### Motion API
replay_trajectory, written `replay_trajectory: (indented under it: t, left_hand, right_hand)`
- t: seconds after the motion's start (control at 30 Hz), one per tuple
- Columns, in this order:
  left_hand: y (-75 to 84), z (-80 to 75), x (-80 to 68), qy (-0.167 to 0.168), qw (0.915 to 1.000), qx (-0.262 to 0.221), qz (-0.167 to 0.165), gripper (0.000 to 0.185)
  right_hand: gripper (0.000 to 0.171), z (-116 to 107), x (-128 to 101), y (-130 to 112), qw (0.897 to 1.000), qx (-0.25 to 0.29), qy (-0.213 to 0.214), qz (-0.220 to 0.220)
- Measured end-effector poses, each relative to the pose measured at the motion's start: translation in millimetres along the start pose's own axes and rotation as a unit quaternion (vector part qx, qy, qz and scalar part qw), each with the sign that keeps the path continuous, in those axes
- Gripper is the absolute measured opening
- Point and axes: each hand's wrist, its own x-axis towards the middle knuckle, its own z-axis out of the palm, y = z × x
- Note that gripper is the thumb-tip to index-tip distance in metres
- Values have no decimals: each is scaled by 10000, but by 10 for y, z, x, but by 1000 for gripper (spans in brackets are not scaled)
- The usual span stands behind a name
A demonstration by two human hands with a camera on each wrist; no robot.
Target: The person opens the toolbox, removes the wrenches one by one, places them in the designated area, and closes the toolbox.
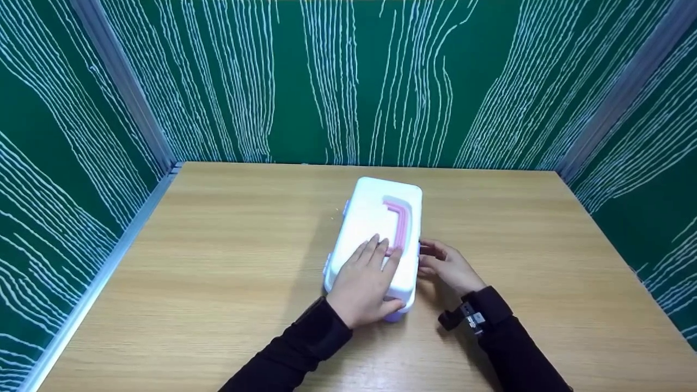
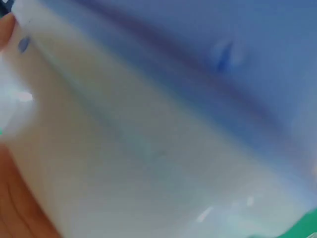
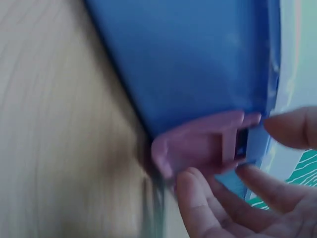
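A storage box (image 1: 370, 209) with a white lid and a bluish body lies lengthwise before me, its lid down. A pink carry handle (image 1: 402, 218) is folded into the lid's recess. My left hand (image 1: 364, 283) rests flat on the near half of the lid, fingers spread and fingertips by the handle's near end. At the box's right side, my right hand (image 1: 449, 267) has its fingers around a pink latch (image 3: 198, 144), which stands out from the blue wall (image 3: 183, 59). One fingertip (image 3: 190, 186) is at the latch's outer end; another is by the lid's edge.
The box stands on a wooden table (image 1: 218, 245). Two small side pieces (image 1: 326, 264) project from the box's left side. Green panels with white wavy lines (image 1: 288, 81) enclose the table at the back and sides, with metal posts (image 1: 125, 81) at the corners.
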Motion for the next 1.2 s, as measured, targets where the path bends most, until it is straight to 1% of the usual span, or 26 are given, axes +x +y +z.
replay_trajectory:
  t: [0.1, 0.27, 0.37, 0.43, 0.67, 0.8, 0.97, 1.1, 1.2]
  left_hand:
    - [40, -29, 23, -236, 9997, 7, 77, 94]
    - [82, -30, 51, -572, 9978, -51, 317, 95]
    - [89, -31, 74, -647, 9971, -94, 387, 97]
    - [92, -32, 88, -612, 9973, -107, 393, 96]
    - [74, -29, 113, -283, 9986, -19, 457, 92]
    - [59, -39, 114, -183, 9987, -68, 478, 93]
    - [40, -75, 120, -222, 9989, -170, 385, 92]
    - [31, -121, 119, -317, 9989, -252, 241, 89]
    - [20, -163, 105, -170, 9993, -278, 159, 87]
  right_hand:
    - [58, 39, -12, -34, 9990, 420, 51, 164]
    - [57, 89, -34, -72, 9960, 842, 88, 270]
    - [56, 105, -41, -79, 9941, 1036, 58, 314]
    - [56, 113, -45, -84, 9937, 1071, 59, 338]
    - [56, 110, -54, -101, 9927, 1149, 29, 371]
    - [56, 103, -51, -94, 9925, 1149, 10, 412]
    - [56, 109, -50, -82, 9926, 1113, 32, 493]
    - [55, 129, -49, -77, 9944, 986, 85, 357]
    - [53, 148, -43, -86, 9964, 800, 157, 224]
